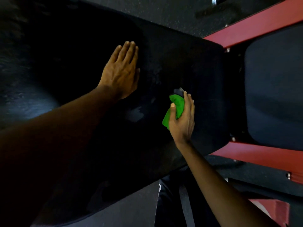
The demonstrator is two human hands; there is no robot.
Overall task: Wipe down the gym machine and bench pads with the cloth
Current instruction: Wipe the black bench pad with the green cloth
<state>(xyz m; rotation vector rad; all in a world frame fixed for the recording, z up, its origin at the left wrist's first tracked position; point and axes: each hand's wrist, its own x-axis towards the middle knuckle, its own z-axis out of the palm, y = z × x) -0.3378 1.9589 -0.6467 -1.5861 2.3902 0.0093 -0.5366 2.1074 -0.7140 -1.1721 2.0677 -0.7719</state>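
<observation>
A dark, speckled rubber floor (172, 12) spreads underneath, a long black shape (216, 9) lies blurred on it at the far side with a small shiny metal piece (214, 0) just beyond, and nearer stand dark trousers (170, 202) with a thin white stripe (159, 190).

The long black bench (164, 54) runs slantwise over a dark speckled floor (164, 12), its padded top marked with pale damp smears (136, 113) near the middle. The left grip (122, 71) lies flat on it, fingers straight and together. Near the end by the red frame (262, 22), a green cloth (173, 108) bunched in the right grip (182, 118) rests against the padding.
</observation>
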